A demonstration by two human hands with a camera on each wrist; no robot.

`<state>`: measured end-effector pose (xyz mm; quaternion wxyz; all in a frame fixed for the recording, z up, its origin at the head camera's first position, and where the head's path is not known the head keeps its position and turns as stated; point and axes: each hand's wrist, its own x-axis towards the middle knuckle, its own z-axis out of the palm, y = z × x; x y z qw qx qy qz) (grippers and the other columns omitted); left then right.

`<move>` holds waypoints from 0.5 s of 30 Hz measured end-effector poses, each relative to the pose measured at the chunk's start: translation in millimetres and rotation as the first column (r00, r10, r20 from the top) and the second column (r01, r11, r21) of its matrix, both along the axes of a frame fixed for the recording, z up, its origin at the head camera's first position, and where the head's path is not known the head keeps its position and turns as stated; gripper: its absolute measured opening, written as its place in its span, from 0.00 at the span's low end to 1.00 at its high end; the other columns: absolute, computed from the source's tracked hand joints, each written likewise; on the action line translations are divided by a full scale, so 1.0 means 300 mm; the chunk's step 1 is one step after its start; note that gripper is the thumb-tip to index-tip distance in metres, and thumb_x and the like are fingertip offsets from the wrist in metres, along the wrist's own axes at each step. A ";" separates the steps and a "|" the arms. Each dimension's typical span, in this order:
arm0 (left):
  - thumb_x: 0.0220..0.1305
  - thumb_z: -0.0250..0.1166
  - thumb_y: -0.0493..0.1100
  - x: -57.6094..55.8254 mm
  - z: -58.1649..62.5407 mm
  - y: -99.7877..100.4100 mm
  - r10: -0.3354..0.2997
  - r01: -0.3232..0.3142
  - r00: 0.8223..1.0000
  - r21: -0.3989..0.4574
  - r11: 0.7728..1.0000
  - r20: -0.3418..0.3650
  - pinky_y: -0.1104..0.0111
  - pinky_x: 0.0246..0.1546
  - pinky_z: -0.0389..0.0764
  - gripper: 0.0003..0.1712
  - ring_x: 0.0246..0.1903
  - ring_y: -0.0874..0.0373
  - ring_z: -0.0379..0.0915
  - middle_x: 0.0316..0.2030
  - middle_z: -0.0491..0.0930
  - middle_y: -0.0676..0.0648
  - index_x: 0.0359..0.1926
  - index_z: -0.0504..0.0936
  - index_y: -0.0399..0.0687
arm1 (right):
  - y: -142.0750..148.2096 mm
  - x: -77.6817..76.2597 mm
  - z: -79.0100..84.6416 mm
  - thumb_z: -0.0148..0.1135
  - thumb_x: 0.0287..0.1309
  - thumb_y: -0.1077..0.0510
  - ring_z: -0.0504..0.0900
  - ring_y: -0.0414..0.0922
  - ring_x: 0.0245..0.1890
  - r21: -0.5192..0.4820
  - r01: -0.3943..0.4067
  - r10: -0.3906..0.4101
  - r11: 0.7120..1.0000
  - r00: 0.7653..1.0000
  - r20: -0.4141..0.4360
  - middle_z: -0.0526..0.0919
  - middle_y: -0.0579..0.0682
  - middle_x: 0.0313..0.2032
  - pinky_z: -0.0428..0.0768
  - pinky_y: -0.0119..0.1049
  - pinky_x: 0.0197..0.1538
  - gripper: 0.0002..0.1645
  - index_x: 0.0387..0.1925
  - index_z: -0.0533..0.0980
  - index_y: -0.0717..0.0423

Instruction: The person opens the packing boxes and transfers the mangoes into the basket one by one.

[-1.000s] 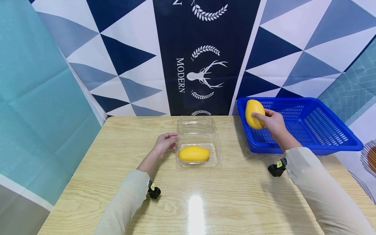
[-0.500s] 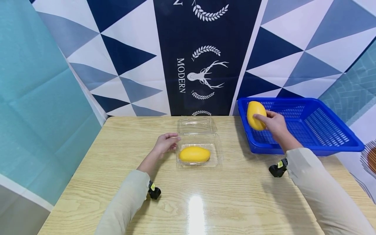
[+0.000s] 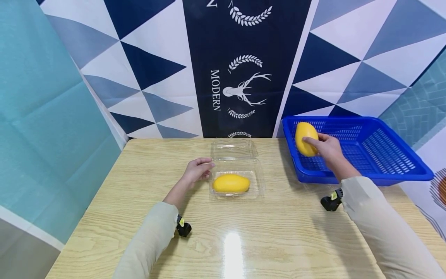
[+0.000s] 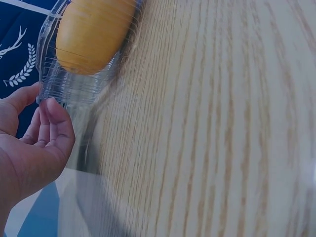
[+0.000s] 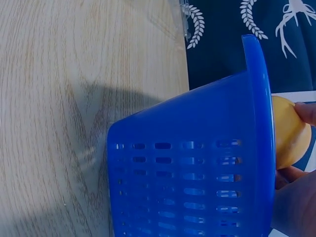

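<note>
My right hand [image 3: 330, 150] grips a yellow mango [image 3: 306, 138] over the left end of the blue plastic basket [image 3: 393, 178], thumb across its near side. In the right wrist view the basket's slotted wall [image 5: 187, 148] partly covers this mango [image 5: 289, 133]. At the middle of the table my left hand [image 3: 198, 170] pinches the left rim of a clear plastic clamshell container [image 3: 257, 182], thumb and fingertips at its edge in the left wrist view. A second mango [image 3: 231, 183] lies crosswise inside the container. The lid [image 3: 233, 150] is folded back, away from me.
The wooden table [image 3: 195, 248] reaches back to a patterned cloth backdrop [image 3: 244, 116]. The basket stands at the table's back right corner and overlaps its right edge. A teal cloth [image 3: 59, 128] hangs along the left side.
My right hand and its mango have shifted slightly right and toward me over the basket. My left hand keeps its hold on the container.
</note>
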<state>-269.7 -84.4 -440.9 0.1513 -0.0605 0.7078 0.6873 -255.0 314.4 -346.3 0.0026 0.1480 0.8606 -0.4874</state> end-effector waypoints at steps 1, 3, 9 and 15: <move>0.59 0.65 0.41 0.000 0.000 0.000 0.000 0.000 1.000 0.002 1.000 0.001 0.76 0.25 0.78 0.23 0.20 0.64 0.72 0.42 0.80 0.42 0.56 0.75 0.41 | 0.001 0.001 0.000 0.53 0.56 0.31 0.71 0.41 0.42 0.000 -0.002 0.002 1.000 1.000 0.000 0.64 0.63 0.63 0.78 0.27 0.38 0.53 0.70 0.52 0.62; 0.59 0.65 0.41 0.000 -0.001 0.000 0.001 -0.001 1.000 0.003 1.000 0.003 0.76 0.26 0.78 0.23 0.20 0.64 0.72 0.41 0.80 0.43 0.56 0.75 0.41 | 0.004 0.002 -0.002 0.53 0.56 0.31 0.71 0.41 0.42 0.005 -0.004 0.004 1.000 1.000 0.000 0.64 0.63 0.63 0.77 0.27 0.38 0.53 0.70 0.52 0.62; 0.59 0.65 0.41 0.000 -0.004 0.001 0.003 -0.003 1.000 -0.001 1.000 0.001 0.76 0.26 0.78 0.22 0.22 0.63 0.73 0.34 0.80 0.49 0.54 0.76 0.43 | 0.013 0.003 -0.011 0.53 0.57 0.32 0.71 0.41 0.42 0.014 -0.005 0.005 1.000 1.000 0.007 0.64 0.64 0.63 0.78 0.29 0.40 0.53 0.70 0.52 0.63; 0.59 0.65 0.41 0.003 -0.003 0.001 0.004 -0.004 1.000 -0.003 1.000 -0.006 0.76 0.26 0.78 0.21 0.22 0.63 0.73 0.34 0.80 0.50 0.54 0.76 0.43 | 0.018 0.002 -0.018 0.52 0.57 0.32 0.71 0.40 0.39 0.023 -0.005 0.004 1.000 1.000 0.005 0.65 0.63 0.61 0.75 0.27 0.34 0.52 0.70 0.53 0.63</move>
